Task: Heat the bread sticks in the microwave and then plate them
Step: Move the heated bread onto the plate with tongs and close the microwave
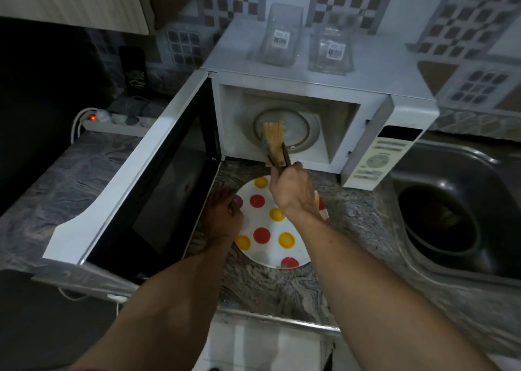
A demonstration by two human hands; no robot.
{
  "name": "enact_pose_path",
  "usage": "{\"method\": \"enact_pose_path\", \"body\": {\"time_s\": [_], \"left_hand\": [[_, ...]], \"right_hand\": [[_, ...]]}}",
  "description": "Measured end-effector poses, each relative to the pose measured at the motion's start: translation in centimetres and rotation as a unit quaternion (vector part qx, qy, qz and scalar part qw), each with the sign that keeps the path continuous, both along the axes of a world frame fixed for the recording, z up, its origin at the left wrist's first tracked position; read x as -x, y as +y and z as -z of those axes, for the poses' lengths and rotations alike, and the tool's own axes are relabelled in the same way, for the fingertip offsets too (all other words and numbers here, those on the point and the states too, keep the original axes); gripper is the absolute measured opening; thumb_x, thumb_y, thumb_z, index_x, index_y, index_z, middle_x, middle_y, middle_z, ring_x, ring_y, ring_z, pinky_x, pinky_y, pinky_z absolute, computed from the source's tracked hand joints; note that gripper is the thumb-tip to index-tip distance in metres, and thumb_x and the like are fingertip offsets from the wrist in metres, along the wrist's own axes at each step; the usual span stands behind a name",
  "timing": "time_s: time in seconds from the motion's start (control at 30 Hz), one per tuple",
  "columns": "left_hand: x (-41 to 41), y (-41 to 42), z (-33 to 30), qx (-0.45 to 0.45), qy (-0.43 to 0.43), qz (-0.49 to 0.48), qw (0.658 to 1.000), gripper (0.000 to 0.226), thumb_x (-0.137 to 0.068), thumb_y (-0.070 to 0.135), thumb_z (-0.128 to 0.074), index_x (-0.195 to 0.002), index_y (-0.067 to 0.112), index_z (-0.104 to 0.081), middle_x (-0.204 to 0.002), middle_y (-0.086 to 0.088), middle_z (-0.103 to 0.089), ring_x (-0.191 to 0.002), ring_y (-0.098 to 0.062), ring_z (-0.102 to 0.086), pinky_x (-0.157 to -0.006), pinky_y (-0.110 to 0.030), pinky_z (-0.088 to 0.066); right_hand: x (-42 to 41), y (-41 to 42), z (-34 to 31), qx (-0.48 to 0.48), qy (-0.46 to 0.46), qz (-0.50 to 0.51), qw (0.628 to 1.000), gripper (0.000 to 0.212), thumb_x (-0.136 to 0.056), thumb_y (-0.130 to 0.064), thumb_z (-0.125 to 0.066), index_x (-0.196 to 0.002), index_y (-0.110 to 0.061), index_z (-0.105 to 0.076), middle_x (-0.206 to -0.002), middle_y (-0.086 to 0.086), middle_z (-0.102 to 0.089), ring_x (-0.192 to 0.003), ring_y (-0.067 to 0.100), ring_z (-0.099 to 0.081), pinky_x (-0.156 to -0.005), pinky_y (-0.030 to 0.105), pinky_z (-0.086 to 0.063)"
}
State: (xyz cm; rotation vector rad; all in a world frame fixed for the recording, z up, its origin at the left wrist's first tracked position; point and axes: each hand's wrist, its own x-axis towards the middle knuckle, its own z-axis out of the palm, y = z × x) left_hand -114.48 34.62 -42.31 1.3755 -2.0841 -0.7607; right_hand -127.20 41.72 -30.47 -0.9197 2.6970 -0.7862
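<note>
Currently holding tongs [277,156] in the right hand [291,193], fingers curled round the handles, tong tips clamped on a small bundle of bread sticks [274,136] at the mouth of the microwave [324,88], just over the front edge of the glass turntable [296,129]. Bread sticks tilted, far ends pointing into the cavity, near ends toward the hand. Microwave door [158,178] swung fully open to the left. Resting on the near left rim of the spotted plate [267,229] with the left hand [225,215], fingers bent against the edge; cannot tell whether that grip truly pinches the rim or only presses on it. Plate lying flat on the marbled worktop [282,289], directly in front of the microwave and below the tongs. One more bread stick [321,207] lying at the plate's right edge, partly hidden behind the right wrist. Two clear glass containers [282,37] with barcode labels standing on top of the microwave. Steel sink [456,201] to the right with a dark pot [439,224] in the basin. Power strip [118,122] with a red light at the back left of the worktop, near the wall.
</note>
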Motion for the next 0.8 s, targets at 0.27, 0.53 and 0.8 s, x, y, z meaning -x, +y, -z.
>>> {"method": "enact_pose_path", "body": {"time_s": [0.27, 0.53, 0.8], "left_hand": [[-0.4, 0.0, 0.1, -0.035, 0.006, 0.011, 0.999, 0.039, -0.093, 0.011, -0.049, -0.129, 0.016, -0.064, -0.146, -0.004, -0.05, -0.137, -0.025, -0.04, -0.113, -0.035, -0.033], [-0.6, -0.2, 0.7, -0.032, 0.01, 0.024, 0.999, 0.041, -0.093, 0.012, -0.049, -0.132, 0.016, -0.062, -0.146, -0.006, -0.049, -0.138, -0.028, -0.038, -0.115, -0.036, -0.03], [-0.6, -0.5, 1.1, -0.01, 0.002, 0.034, 0.999, 0.04, -0.092, 0.011, -0.05, -0.13, 0.012, -0.062, -0.143, -0.009, -0.052, -0.137, -0.03, -0.039, -0.116, -0.036, -0.029]], "right_hand": [[-5.2, 8.6, 1.5, -0.079, 0.041, -0.043, 0.995, 0.053, -0.104, -0.043, -0.039, -0.124, 0.006, -0.049, -0.106, 0.021, -0.068, -0.096, 0.039, -0.067, -0.069, 0.037, -0.048], [-6.8, 12.8, 4.5, -0.116, 0.071, -0.037, 0.99, 0.062, -0.104, -0.047, -0.038, -0.134, 0.008, -0.039, -0.106, 0.02, -0.069, -0.092, 0.036, -0.069, -0.06, 0.033, -0.04], [-6.4, 13.9, 5.7, -0.11, 0.045, -0.004, 0.993, 0.056, -0.101, -0.044, -0.047, -0.126, 0.006, -0.044, -0.105, 0.021, -0.068, -0.091, 0.039, -0.068, -0.061, 0.032, -0.039]]}}
